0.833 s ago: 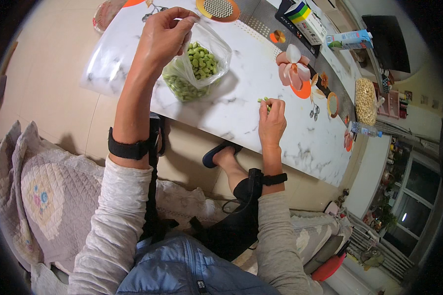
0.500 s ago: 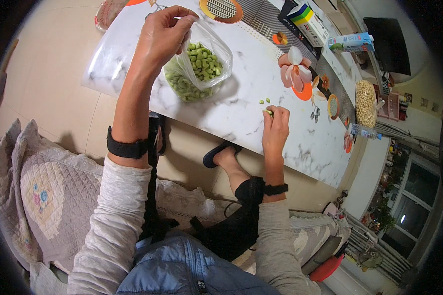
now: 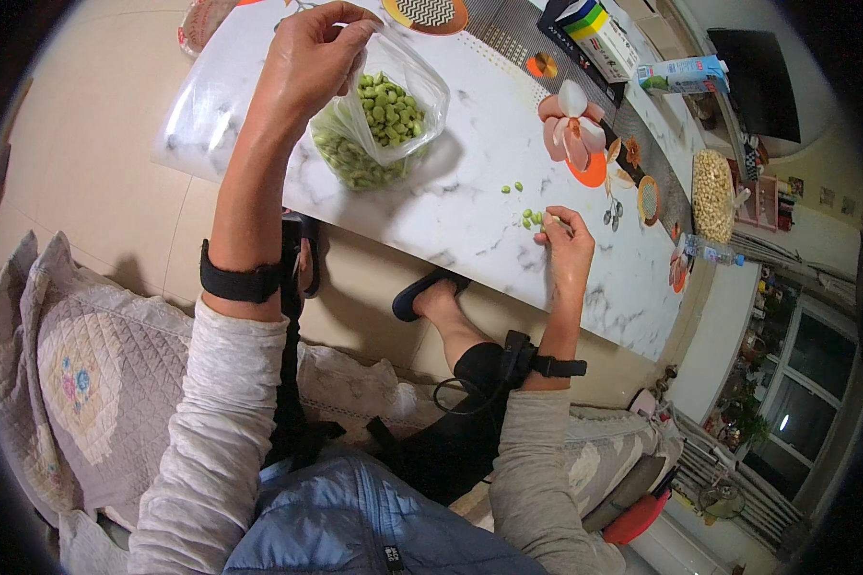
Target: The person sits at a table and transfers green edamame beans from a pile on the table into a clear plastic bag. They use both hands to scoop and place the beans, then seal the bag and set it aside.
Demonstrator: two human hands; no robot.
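A clear plastic bag (image 3: 431, 91) of shelled green beans (image 3: 390, 110), which look like broad beans, stands on the marble-patterned table (image 3: 431, 225). My left hand (image 3: 318, 57) pinches the bag's rim between thumb and fingers, holding its mouth wide. To the right, my right hand (image 3: 571, 247) hovers low over the table with bent fingers a little apart. Right beside its fingertips lies a small group of loose green beans (image 3: 532, 219). Two more beans (image 3: 512, 188) lie just beyond them. I make out nothing held in the right hand.
At the far right stand a carton (image 3: 686, 75), a white box with coloured stripes (image 3: 594, 38), a bag of pale beans or nuts (image 3: 712, 196) and a plastic bottle (image 3: 710, 251). A red-and-white item (image 3: 199, 27) sits at the far left. Quilted seat covers (image 3: 115, 374) are beside me.
My right hand has moved right and its fingers have loosened, leaving several beans on the table beside the two there before. The left hand keeps hold of the bag.
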